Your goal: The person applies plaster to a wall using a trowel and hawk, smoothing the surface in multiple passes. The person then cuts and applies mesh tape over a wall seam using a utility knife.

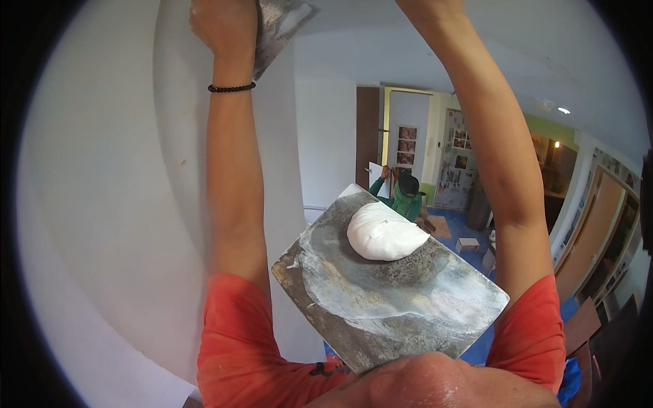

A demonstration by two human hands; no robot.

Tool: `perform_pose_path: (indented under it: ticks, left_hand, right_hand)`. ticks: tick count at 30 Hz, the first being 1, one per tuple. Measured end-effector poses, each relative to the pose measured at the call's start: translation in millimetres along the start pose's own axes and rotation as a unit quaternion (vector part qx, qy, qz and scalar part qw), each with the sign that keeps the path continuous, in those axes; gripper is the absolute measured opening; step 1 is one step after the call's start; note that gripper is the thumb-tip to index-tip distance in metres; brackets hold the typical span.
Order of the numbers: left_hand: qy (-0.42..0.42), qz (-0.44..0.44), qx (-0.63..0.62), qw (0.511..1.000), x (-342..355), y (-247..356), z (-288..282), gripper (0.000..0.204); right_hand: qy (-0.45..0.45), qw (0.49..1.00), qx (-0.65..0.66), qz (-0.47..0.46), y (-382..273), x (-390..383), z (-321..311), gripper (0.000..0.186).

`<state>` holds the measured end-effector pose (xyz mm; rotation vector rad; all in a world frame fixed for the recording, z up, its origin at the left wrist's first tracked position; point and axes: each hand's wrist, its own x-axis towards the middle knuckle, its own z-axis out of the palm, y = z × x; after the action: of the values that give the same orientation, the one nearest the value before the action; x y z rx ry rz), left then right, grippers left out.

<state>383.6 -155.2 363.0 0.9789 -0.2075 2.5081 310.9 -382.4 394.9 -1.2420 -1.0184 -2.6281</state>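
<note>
Arms up high, and here's your left hand point(226, 30) at the top, a smeared grey blade point(277, 32) right beside it; that looks like a hold on the tool, but your fingers are cut off, so I cannot tell the grip for sure. Your right forearm point(493, 129) runs out of frame, its grip unseen. Down to the grey board point(391, 292): the white mound point(386, 234) sits along its upper-right edge, nearer the top corner, presumably for easy scooping. White smears sweep toward the right corner. The bottom corner comes in close to your body, perhaps propped there to free both hands, though any support is hidden.
</note>
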Motion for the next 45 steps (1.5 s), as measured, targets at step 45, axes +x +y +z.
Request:
perform_pose_path:
  ticks: [45]
  left_hand:
    - [-0.364, -0.925, 0.052, 0.097, -446.8, 220.7, -632.7, 0.042]
  right_hand:
    - [0.120, 0.160, 0.309, 0.930, -74.4, -252.8, -442.7, 0.048]
